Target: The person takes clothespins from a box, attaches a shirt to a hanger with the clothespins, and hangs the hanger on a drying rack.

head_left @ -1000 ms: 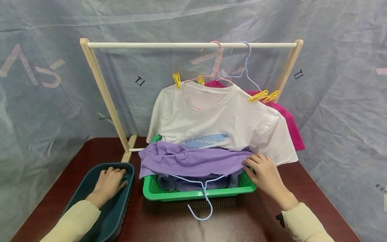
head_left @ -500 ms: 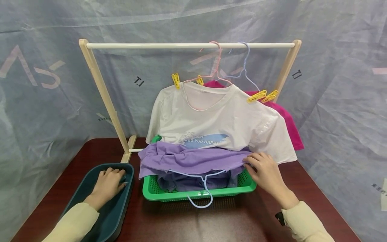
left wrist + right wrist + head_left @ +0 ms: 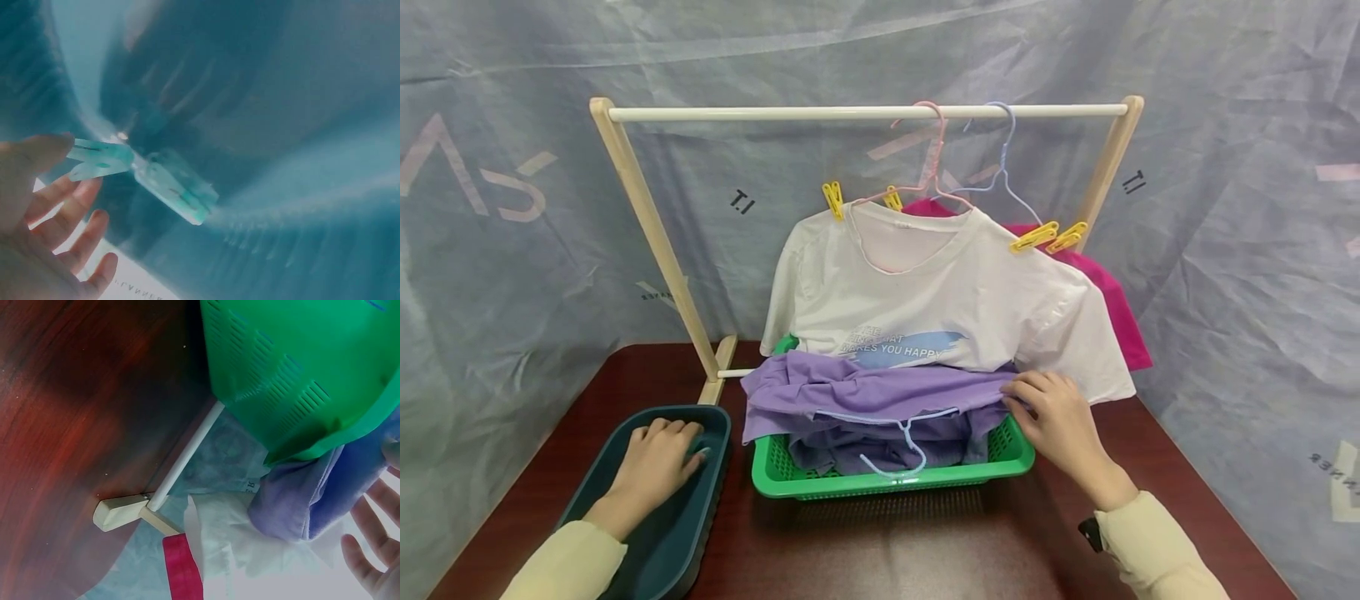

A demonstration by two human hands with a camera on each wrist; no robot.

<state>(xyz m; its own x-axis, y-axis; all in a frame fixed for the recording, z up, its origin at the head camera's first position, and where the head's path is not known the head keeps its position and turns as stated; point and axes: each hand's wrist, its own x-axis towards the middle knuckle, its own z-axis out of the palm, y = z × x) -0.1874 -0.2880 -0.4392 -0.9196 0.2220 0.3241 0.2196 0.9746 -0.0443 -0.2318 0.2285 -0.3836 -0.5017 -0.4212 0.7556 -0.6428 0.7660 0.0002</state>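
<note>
My left hand (image 3: 651, 467) is inside the dark teal bin (image 3: 718, 492). In the left wrist view its thumb and forefinger pinch a translucent teal clothespin (image 3: 103, 159). A second teal clothespin (image 3: 178, 187) lies just past it, against the bin. My right hand (image 3: 1052, 425) pinches the right end of a purple shirt (image 3: 850, 392), which lies across the green basket (image 3: 775, 479). A light blue hanger (image 3: 865, 419) is tucked into that shirt, its hook (image 3: 891, 475) hanging over the basket's front rim. More purple cloth (image 3: 880, 450) is bunched below inside the basket.
Behind the basket stands a rack with a white rail (image 3: 760, 114) and wooden posts (image 3: 655, 242). From it hang a white T-shirt (image 3: 917, 292) and a magenta shirt (image 3: 1123, 325), held by several yellow clothespins (image 3: 1033, 237). The dark red table (image 3: 880, 554) extends in front.
The blue hanger's hook has tipped upward and back, from over the table to the basket's front rim. The left hand has shifted slightly left in the bin. The right hand keeps hold of the shirt.
</note>
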